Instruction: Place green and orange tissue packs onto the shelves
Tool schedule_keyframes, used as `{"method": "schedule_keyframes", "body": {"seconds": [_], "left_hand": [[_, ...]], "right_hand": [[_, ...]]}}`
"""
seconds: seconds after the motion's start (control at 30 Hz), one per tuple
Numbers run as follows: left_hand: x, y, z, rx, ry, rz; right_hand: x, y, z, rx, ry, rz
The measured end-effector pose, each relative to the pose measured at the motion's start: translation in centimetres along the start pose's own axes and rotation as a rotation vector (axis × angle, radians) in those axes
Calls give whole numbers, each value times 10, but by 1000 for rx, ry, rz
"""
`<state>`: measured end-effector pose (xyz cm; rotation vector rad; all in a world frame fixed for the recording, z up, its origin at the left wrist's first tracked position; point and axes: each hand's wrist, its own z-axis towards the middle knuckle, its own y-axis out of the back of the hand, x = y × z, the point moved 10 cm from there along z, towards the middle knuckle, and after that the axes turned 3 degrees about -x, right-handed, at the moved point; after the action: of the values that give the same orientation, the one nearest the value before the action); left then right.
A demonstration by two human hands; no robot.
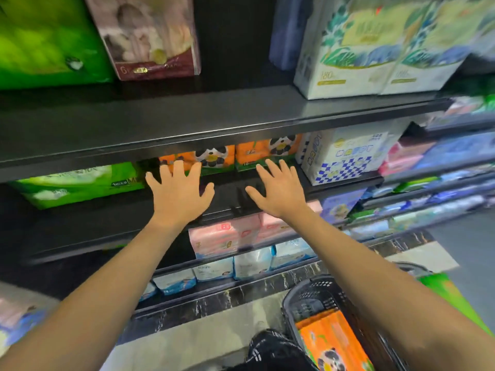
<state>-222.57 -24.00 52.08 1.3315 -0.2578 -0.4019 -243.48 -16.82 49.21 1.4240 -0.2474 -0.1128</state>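
Left hand (pixel 179 192) and right hand (pixel 278 190) are reaching with fingers spread, holding nothing, just before two orange panda packs (pixel 214 156) (pixel 267 151) sitting on the black shelf (pixel 230 188); a third is lying in the basket (pixel 302 298) below the shelf

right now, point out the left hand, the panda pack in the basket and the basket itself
left hand (pixel 180 192), head view, back of the hand
panda pack (pixel 330 341), head view, orange front face
basket (pixel 305 293), head view, dark mesh rim

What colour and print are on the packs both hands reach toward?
Orange packs with a black-and-white panda print and a green lower band; the head view shows them.
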Motion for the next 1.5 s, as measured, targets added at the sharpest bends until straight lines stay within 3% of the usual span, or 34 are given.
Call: {"method": "schedule_keyframes", "body": {"seconds": [0.27,0.53,0.63,0.87,1.03,1.13,1.23,1.37,1.5], "left_hand": [[-119,-24,-76,132,-188,-71],[-280,-55,-141,162,-507,-82],[-347,-79,-163,183,-684,-55],[-449,-188,-199,464,-960,1],[-479,-286,-228,629,-1119,86],[-485,-355,-248,777,-1114,122],[-479,-436,-269,979,-998,122],[-454,-560,-298,1286,-650,86],[-443,-668,-317,1315,-426,1]], "right_hand": [[-55,0,-126,-62,-109,103],[-168,-16,-262,-49,-377,117],[-220,-36,-316,12,-573,145],[-295,-116,-414,93,-1010,264],[-322,-219,-475,162,-1345,627],[-325,-288,-513,177,-1558,843],[-319,-372,-541,243,-1677,1011],[-315,-492,-574,256,-1860,1158],[-322,-602,-599,162,-2010,1272]]}}
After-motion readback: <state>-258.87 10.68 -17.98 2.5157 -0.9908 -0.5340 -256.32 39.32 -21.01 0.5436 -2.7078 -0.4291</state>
